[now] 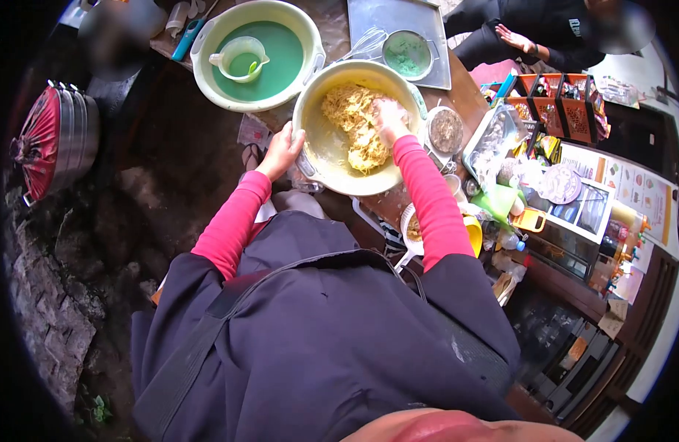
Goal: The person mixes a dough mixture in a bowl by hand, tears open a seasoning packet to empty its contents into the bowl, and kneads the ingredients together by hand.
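A pale yellow basin stands on the table before me, with a lumpy, shredded yellow mixture inside. My left hand is closed on the basin's left rim, thumb on top. Inside the basin, my right hand is down at the right side of the mixture, touching it; its fingers are blurred and partly hidden. Beyond, to the left, a second basin holds green liquid, in which a clear measuring jug sits.
A metal tray carries a whisk and a sieve with green residue. Right of my basin is a round container of brown stuff. A stacked steamer stands far left. Another person is at upper right.
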`<state>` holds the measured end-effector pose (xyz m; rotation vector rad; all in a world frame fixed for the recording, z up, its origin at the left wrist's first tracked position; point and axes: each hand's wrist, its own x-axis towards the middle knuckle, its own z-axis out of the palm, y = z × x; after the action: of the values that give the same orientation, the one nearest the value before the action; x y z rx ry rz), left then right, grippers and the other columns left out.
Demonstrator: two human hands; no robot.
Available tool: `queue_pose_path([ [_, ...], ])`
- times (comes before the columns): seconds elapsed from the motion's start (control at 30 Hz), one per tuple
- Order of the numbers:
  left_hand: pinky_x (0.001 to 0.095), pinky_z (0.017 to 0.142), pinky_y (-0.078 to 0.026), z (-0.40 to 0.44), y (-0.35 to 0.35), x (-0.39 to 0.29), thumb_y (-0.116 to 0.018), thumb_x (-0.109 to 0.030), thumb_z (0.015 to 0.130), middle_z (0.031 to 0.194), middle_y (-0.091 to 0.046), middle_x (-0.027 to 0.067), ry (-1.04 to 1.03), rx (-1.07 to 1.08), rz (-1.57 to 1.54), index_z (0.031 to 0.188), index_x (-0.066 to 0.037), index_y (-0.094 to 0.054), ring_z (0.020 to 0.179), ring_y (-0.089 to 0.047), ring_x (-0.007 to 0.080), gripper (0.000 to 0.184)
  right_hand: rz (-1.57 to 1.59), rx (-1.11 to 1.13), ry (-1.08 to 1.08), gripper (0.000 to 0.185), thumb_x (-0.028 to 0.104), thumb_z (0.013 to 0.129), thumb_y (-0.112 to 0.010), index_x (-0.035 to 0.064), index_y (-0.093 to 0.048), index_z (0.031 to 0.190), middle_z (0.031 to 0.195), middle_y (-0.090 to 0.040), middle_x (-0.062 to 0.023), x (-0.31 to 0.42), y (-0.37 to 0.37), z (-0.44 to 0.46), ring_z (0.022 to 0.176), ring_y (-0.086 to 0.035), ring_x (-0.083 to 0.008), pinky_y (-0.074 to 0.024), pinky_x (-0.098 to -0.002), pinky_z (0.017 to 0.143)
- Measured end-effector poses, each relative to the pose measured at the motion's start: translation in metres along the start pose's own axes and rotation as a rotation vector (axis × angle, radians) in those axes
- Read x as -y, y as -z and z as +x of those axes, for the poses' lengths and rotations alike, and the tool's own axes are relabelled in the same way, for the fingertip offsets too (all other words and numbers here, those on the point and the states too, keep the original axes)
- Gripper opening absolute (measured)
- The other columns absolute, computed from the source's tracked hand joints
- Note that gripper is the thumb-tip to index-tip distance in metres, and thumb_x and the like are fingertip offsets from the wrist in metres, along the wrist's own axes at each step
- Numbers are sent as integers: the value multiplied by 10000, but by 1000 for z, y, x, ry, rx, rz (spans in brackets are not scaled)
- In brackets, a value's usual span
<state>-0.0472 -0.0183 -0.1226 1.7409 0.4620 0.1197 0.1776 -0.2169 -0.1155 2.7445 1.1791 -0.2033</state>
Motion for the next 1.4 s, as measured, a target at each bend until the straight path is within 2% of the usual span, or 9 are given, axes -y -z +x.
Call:
queue_pose_path([
  [0.07, 388, 741, -477, 1, -1, 2, -514, -226, 886, 912, -619, 243, -59, -33, -26, 1082, 23, -489, 878, -617, 358, 318, 709, 274, -177, 272, 108, 761, -609, 45, -601, 1025, 1061, -596, -142, -13, 22, 4, 1028, -551, -244, -426, -321, 896],
  [0.23, 392, 744, -477, 3, -3, 10, -509, -232, 888, 912, -621, 245, -72, -43, -12, 1097, 22, -488, 871, -618, 362, 329, 1110, 6, 163, 275, 167, 813, -601, 56, -613, 1064, 1050, -613, -51, -31, 55, -32, 970, -585, -164, -445, -300, 871],
  [0.33, 396, 742, -478, 3, -2, 8, -512, -231, 885, 910, -621, 248, -75, -45, -1, 1095, 24, -488, 868, -617, 366, 331, 699, -72, 200, 282, 211, 823, -607, 39, -593, 1046, 1042, -613, -75, -25, 58, -47, 961, -595, -176, -460, -307, 841],
  [0.43, 399, 739, -480, 3, -1, 4, -517, -227, 880, 908, -621, 248, -61, -35, -21, 1080, 27, -490, 866, -617, 369, 325, 814, 49, -289, 263, 280, 855, -568, 36, -565, 953, 904, -606, -106, 48, 72, -65, 826, -613, -234, -497, -350, 760],
  [0.5, 401, 737, -481, 4, -1, 5, -520, -226, 878, 907, -621, 248, -52, -19, -42, 1072, 29, -491, 866, -616, 371, 322, 180, -74, -192, 264, 221, 825, -544, 35, -559, 1012, 907, -597, -147, 80, 26, -68, 850, -613, -276, -496, -398, 746],
  [0.8, 405, 746, -479, 6, 1, 9, -514, -226, 882, 911, -619, 248, -84, 3, -10, 1091, 21, -479, 875, -614, 374, 325, 227, 368, -221, 153, 131, 757, -541, 46, -656, 812, 836, -644, -186, 84, 19, -15, 794, -628, -301, -498, -377, 753],
  [1.0, 352, 793, -465, 9, 2, 12, -506, -218, 905, 999, -626, 186, -59, 81, -92, 1182, 22, -458, 912, -613, 248, 370, 902, -120, -377, 198, 265, 773, -628, 68, -625, 798, 770, -635, -92, 64, 27, -56, 774, -613, -248, -477, -347, 716],
  [1.07, 348, 791, -464, 8, 6, 10, -510, -216, 902, 1002, -626, 179, -35, 108, -94, 1187, 18, -458, 912, -609, 237, 372, 432, -629, 130, 238, 318, 766, -654, 100, -631, 860, 667, -584, -65, 33, -3, -63, 561, -561, -207, -452, -355, 533],
  [1.4, 371, 863, -448, 21, 15, -8, -559, -163, 826, 1049, -600, 221, 47, 233, 45, 1187, 42, -431, 997, -587, 295, 435, 1715, -368, -1177, 305, 311, 761, -669, 111, -611, 984, 808, -604, -68, 21, -5, -80, 605, -572, -204, -453, -361, 493],
])
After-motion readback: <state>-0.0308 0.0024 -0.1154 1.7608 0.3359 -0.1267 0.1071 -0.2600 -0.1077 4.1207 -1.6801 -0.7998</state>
